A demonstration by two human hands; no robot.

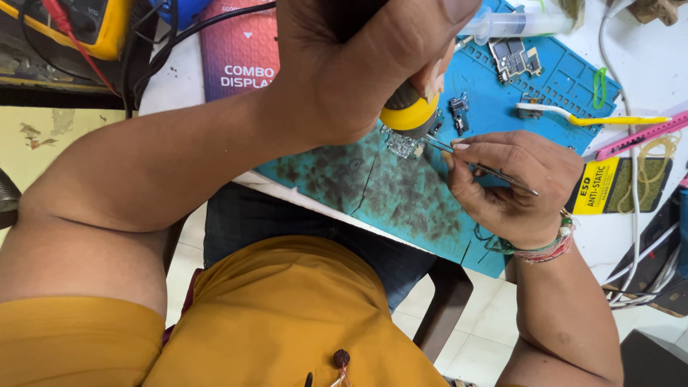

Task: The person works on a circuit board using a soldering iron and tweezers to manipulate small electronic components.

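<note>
Right fingers [459, 154]: pinched on thin metal tweezers [476, 167], tips reaching left to the small circuit board [401, 143].
Right hand [512, 186]: curled just right of the board, wrist ringed with bead bracelets [548, 247].
Left fingers [437, 79]: clenched round a tool with a yellow collar [408, 115], its working end pressed down right over the board; tip itself hidden.
Left hand [351, 64]: directly above and left of the board, forearm crossing toward the lower left.
Board, position: on the blue work mat [401, 201], wedged between the yellow collar and the tweezer tips.
Board, look: small, pale, silvery, dotted with a fine grid of pads; mostly covered by the tool.
Mat near the board: stained dark, grimy below and left of it.
Further from the board: second phone board [514, 57] and clear syringe [516, 24] up and right; white-and-yellow brush [588, 116] to the right; pink ruler [638, 136] beyond that.
Risk, slipping: likely a skid of the board if the tweezers lose their bite, since nothing else pins it.
Risk, damage: probably lifted pads or a displaced part from the tool lingering or pressing hard.
Risk, fingers: right fingertips sit very near the tool end; contact plausible on a jolt.
</note>
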